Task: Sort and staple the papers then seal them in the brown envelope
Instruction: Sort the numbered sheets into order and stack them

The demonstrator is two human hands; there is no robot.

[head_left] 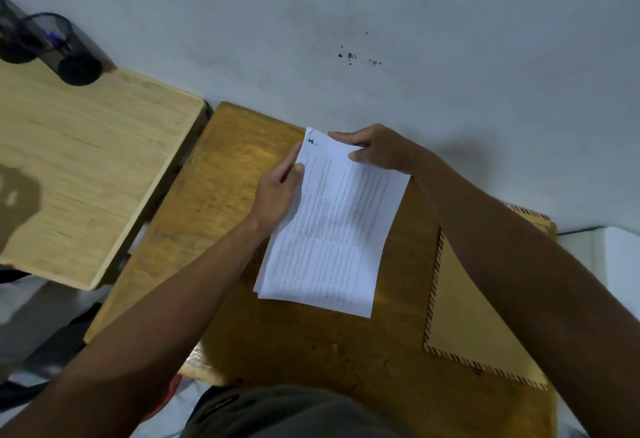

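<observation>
Papers (332, 229): a printed stack lying on the counter (221, 195), top end held, likely so the sheets can be squared before stapling.
Left hand (277, 191): fingers curled, pinching the stack's left edge near the top.
Right hand (377, 150): thumb and fingers pinching the top right corner.
Envelope (464, 316): brown, striped border, flat beneath the right forearm, just beside the papers.
Stapler: not visible.

Dim, cool indoor light — soft overall

Glare streaks the desk (249, 160) at far left; a blurred shadow falls on the wall (464, 160) at right; wide-angle bending at edges.
</observation>
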